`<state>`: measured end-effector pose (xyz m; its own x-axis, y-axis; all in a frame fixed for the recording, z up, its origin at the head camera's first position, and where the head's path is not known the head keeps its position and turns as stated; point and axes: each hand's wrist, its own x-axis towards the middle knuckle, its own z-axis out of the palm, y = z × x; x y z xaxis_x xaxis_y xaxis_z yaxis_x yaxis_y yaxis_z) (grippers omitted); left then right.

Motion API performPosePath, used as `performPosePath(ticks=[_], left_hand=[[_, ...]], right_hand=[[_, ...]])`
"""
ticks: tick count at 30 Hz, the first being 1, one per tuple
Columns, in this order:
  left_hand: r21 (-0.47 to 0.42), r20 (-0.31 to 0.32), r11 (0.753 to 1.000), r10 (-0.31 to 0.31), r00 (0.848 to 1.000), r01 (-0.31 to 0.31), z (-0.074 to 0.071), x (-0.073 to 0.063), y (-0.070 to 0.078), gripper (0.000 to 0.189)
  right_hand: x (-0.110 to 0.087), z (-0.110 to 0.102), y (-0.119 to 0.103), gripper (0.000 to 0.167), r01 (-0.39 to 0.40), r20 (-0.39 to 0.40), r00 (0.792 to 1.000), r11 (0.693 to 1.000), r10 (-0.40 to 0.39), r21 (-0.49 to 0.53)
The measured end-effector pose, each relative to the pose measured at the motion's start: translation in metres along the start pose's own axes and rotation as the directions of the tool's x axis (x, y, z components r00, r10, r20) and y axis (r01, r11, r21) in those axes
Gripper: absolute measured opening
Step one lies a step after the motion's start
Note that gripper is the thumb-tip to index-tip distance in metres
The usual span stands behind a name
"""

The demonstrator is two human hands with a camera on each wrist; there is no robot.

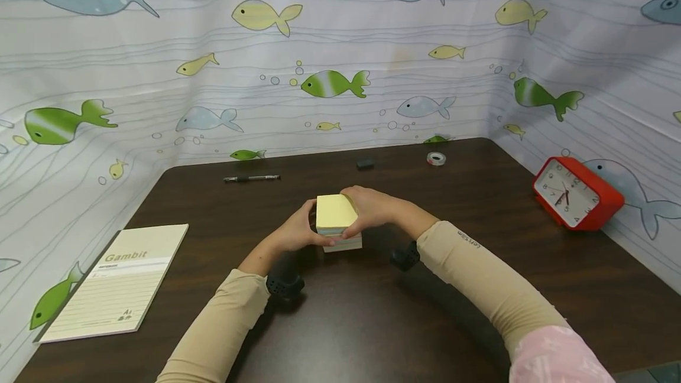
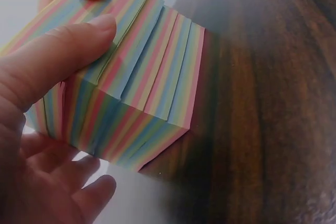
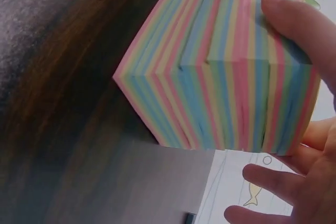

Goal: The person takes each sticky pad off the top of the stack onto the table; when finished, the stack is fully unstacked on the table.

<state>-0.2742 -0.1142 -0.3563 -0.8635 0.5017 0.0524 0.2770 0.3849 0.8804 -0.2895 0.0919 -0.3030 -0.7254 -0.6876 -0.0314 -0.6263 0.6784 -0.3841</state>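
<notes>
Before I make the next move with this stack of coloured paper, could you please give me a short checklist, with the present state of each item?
1. Left hand holding the paper stack: ok, thumb on the near face.
2. Right hand holding it from the other side: ok, thumb also on the near face.
3. Layers lined up: not ok, the edges step in and out in both wrist views.
4. Notebook and pen apart from the stack: ok.
5. Grip firm enough for all layers: cannot tell, pressure is not visible.
</notes>
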Motion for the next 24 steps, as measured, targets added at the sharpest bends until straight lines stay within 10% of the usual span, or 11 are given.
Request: performPosePath(ticks=[24], left_hand=[[0.051,-0.005,0.996,-0.079,0.997,0.079,-0.001,-0.017,0.03,0.09]], right_hand=[[-0.049,-0.022,0.054,0.08,-0.042,-0.087,0.995,0.99,0.054,0.136]])
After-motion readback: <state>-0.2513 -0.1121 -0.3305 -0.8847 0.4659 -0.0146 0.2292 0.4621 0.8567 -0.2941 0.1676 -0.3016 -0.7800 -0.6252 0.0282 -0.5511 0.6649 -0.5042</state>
